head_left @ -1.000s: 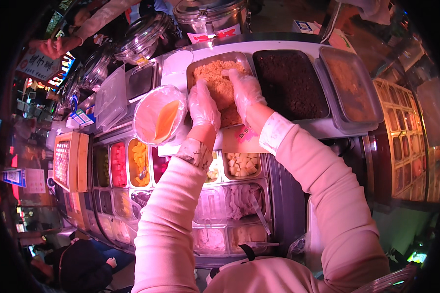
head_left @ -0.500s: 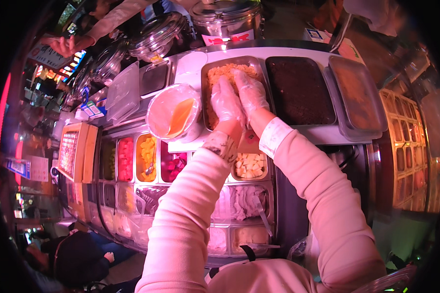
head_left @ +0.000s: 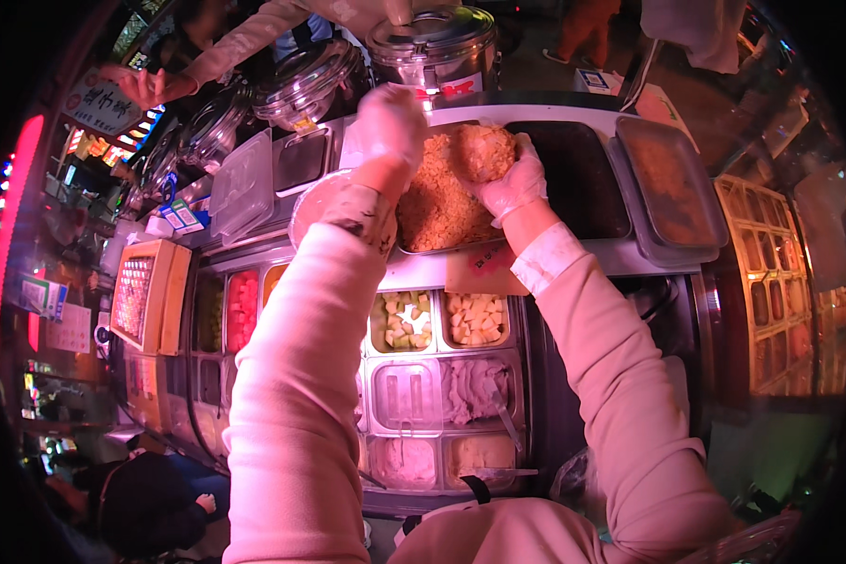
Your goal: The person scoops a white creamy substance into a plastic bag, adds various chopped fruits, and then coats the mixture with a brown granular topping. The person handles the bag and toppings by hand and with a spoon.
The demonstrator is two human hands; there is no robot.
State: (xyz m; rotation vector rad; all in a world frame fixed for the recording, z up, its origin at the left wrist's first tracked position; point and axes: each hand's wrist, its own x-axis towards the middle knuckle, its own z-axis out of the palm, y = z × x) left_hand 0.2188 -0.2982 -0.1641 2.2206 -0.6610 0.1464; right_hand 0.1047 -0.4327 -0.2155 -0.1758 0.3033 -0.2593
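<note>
My right hand [head_left: 520, 184], in a clear plastic glove, cups a round ball coated in orange-brown crumbs [head_left: 484, 152] over the far right part of a metal tray. Loose crumbs of the same colour [head_left: 437, 209] fill that tray. My left hand [head_left: 391, 124], also gloved, is raised beyond the tray's left far corner, apart from the ball. Motion smears its fingers, so whether it holds anything is unclear. Beneath my left forearm, a plastic-lined tub [head_left: 310, 202] is mostly hidden. A tray of dark crumbs [head_left: 578, 179] stands right of my right hand.
A lidded plastic box [head_left: 672, 183] sits at the right. Nearer me are metal pans of cut fruit [head_left: 475, 320] and purple paste [head_left: 477, 390]. Steel lidded pots [head_left: 432, 47] line the far side, where another person's hand [head_left: 146, 86] reaches in. A wooden rack [head_left: 150, 291] stands left.
Both hands were together over the crumbs. They have parted: the left has moved away to the far left, the right has turned and now holds the coated ball in view.
</note>
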